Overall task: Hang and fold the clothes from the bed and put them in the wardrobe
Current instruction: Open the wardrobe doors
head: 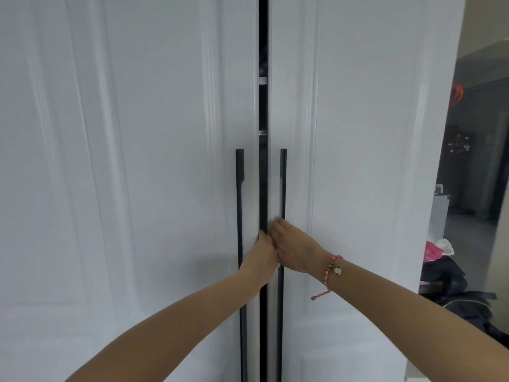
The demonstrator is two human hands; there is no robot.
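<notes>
At the wardrobe [429, 133], the left hand [263, 250] hooks its fingers round the left door's [137, 161] edge while the right hand [294, 248] curls over the right door's [358, 133] edge and handle [283, 183], a hold that seems meant to work both doors together. The doors stand a crack apart. The clothes [443, 274] lie heaped past the wardrobe's right side, none in hand.
</notes>
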